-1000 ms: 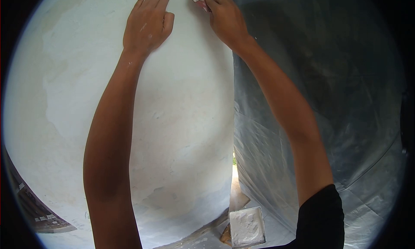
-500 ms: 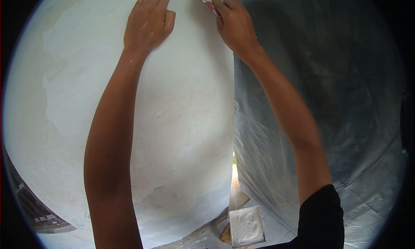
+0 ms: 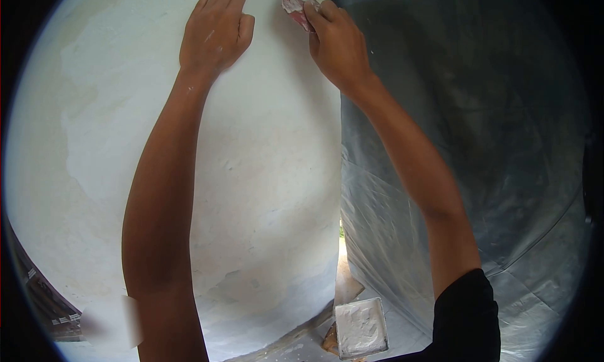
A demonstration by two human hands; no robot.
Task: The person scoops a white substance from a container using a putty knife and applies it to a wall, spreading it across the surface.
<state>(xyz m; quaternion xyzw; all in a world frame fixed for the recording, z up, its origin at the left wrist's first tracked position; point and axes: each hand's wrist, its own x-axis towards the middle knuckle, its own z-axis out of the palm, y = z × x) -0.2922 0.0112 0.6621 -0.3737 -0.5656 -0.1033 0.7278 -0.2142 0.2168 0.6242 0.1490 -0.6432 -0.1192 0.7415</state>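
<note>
A broad, curved white panel (image 3: pixel 264 148) with patchy, smeared areas fills the left and middle of the view. My left hand (image 3: pixel 217 32) lies flat on its upper part, fingers stretched out and flecked with white. My right hand (image 3: pixel 340 41) is closed on a folded piece of what looks like sandpaper (image 3: pixel 297 8), reddish and caked with white. It is at the upper right of the panel, close to the panel's right edge. Whether the sandpaper touches the surface cannot be made out.
Dark, plastic-like sheeting (image 3: pixel 465 142) hangs to the right of the panel. Below, a square container (image 3: pixel 361 327) holds white paste or liquid, beside a brown piece (image 3: pixel 331 340). A blurred pale patch (image 3: pixel 110 322) shows at the lower left, by my left forearm.
My right hand has moved slightly down and left with the sandpaper. My left hand stays in place. The blurred pale patch has appeared at the lower left.
</note>
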